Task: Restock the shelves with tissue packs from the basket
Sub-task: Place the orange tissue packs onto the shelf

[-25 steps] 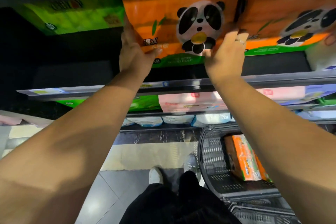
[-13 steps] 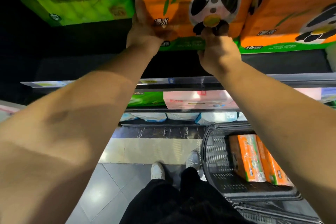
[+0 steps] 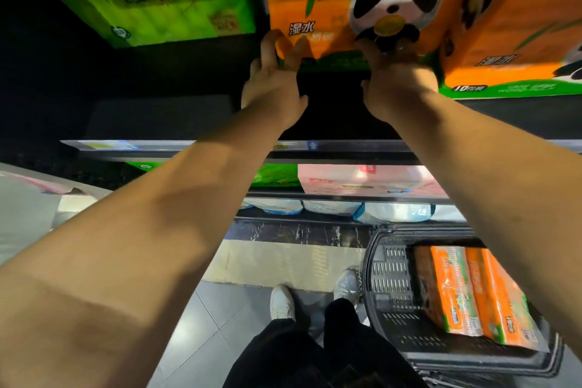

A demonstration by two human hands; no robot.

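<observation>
Both forearms bare, no sleeves in view. Black trousers [image 3: 315, 353]. White sneakers: one [image 3: 282, 302] left of the black basket [image 3: 390, 280], the other [image 3: 346, 285] against its rim.

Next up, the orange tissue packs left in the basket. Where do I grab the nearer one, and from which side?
Come from above: the basket is open-topped and walled. The orange tissue packs lie side by side, touching. Grip the left pack across its short ends, since its right face is blocked by its neighbour.
</observation>
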